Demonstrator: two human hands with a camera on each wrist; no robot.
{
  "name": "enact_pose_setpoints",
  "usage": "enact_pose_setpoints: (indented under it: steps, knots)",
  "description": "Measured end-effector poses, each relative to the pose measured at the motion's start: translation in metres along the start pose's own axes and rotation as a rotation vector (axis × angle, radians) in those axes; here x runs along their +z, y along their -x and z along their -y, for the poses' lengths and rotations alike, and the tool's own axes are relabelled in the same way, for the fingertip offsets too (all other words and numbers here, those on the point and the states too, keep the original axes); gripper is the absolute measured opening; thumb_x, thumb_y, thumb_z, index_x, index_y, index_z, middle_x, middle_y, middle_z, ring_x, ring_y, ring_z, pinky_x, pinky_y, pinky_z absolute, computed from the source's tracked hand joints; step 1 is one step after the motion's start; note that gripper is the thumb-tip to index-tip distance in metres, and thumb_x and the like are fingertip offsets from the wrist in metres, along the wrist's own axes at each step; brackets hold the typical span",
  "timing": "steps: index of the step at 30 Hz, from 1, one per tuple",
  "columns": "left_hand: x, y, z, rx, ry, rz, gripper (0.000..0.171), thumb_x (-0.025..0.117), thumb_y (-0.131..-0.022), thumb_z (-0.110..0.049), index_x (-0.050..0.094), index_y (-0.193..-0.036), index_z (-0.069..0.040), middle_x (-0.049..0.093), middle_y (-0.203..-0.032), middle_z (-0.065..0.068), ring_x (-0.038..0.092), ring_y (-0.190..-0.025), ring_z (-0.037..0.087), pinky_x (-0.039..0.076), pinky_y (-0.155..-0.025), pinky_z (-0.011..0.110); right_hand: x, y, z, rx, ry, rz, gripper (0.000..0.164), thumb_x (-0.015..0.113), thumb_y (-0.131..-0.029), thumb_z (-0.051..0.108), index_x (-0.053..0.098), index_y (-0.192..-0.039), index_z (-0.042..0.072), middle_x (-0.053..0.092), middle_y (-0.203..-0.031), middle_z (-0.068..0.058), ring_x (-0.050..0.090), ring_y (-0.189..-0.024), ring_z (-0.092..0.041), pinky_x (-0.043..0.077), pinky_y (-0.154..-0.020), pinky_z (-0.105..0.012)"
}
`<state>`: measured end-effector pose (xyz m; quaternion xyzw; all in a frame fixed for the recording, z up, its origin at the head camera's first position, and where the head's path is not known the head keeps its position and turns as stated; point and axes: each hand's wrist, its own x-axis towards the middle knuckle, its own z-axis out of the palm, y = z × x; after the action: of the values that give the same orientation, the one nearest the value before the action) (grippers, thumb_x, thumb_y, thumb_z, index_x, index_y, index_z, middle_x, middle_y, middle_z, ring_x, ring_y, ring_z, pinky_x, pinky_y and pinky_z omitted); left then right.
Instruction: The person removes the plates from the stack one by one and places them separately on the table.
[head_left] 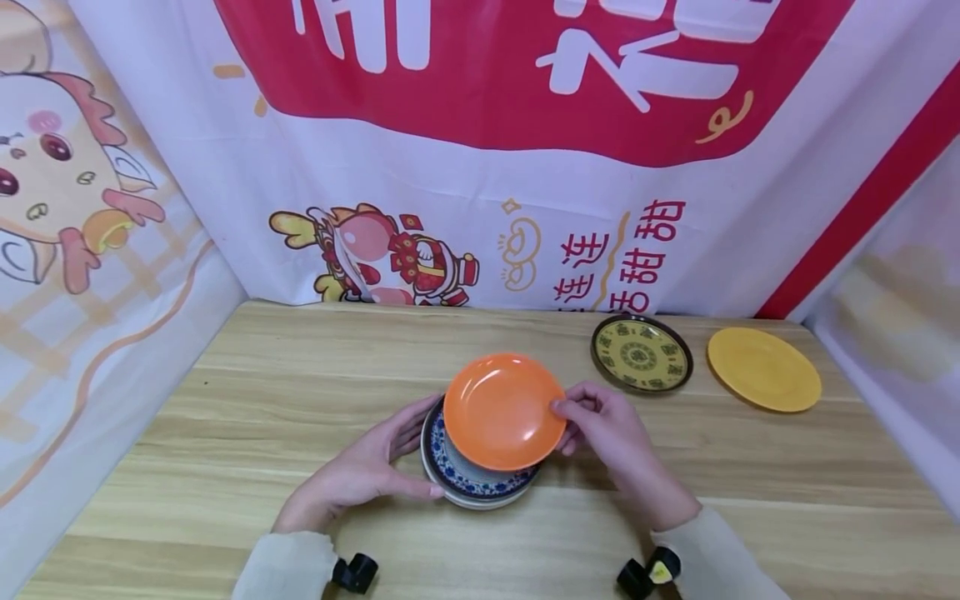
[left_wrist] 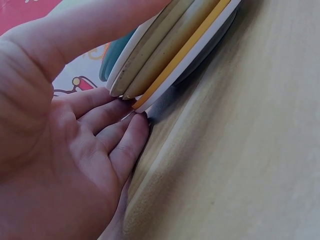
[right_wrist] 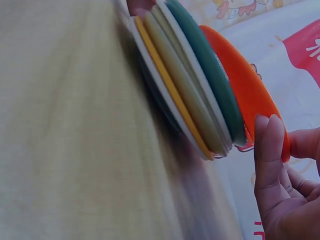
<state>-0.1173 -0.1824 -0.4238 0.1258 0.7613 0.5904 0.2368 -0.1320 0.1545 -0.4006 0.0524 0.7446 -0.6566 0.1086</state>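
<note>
My right hand (head_left: 609, 427) pinches the right edge of an orange plate (head_left: 502, 410), thumb on top and fingers beneath. The orange plate overlaps a stack of plates and is tilted off it in the right wrist view, with a gap at the near side. On top of the stack lies a blue floral plate (head_left: 480, 480) with a dark rim. Green, white, cream and yellow edges show in the stack (right_wrist: 180, 75). My left hand (head_left: 367, 468) rests against the stack's left side, fingers extended along the rims and thumb at the front.
A yellow-green patterned plate (head_left: 641, 354) with a dark rim lies at the back right of the wooden table (head_left: 315, 358). Beside it is a plain yellow plate (head_left: 763, 369). A printed cloth (head_left: 480, 192) hangs along the table's back edge.
</note>
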Motion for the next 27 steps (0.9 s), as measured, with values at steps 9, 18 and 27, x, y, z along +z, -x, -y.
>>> enact_pose_setpoints:
  steps: [9, 18, 27]
  knots:
    - [0.0, 0.0, 0.001, 0.023, -0.004, 0.012, 0.116, 0.097, -0.079, -0.017, 0.028, -0.171, -0.023, 0.027, -0.179, 0.005, 0.028, -0.165, 0.039, 0.021, -0.136, 0.06, -0.01, -0.014, 0.01, 0.016, -0.106, -0.062, 0.027, 0.069, -0.105, 0.015, 0.062, -0.122, -0.005, 0.073, -0.092, -0.003, 0.073, -0.075, -0.014, 0.068, -0.073, -0.026]
    - [0.001, 0.001, -0.001, 0.007, -0.004, -0.001, 0.114, 0.097, -0.078, -0.017, 0.03, -0.17, -0.023, 0.029, -0.179, 0.007, 0.027, -0.165, 0.041, 0.02, -0.136, 0.061, -0.012, -0.028, 0.009, 0.102, -0.213, -0.15, 0.033, 0.064, -0.109, 0.017, 0.056, -0.134, -0.003, 0.071, -0.106, -0.007, 0.076, -0.083, -0.012, 0.068, -0.083, -0.025]
    - [0.002, 0.001, 0.0, -0.022, 0.023, -0.009, 0.113, 0.097, -0.078, -0.017, 0.031, -0.17, -0.027, 0.029, -0.179, 0.004, 0.027, -0.165, 0.038, 0.02, -0.137, 0.059, -0.005, -0.048, 0.003, 0.163, -0.266, -0.231, 0.036, 0.064, -0.109, 0.018, 0.055, -0.139, -0.001, 0.067, -0.124, -0.014, 0.077, -0.085, -0.011, 0.068, -0.087, -0.026]
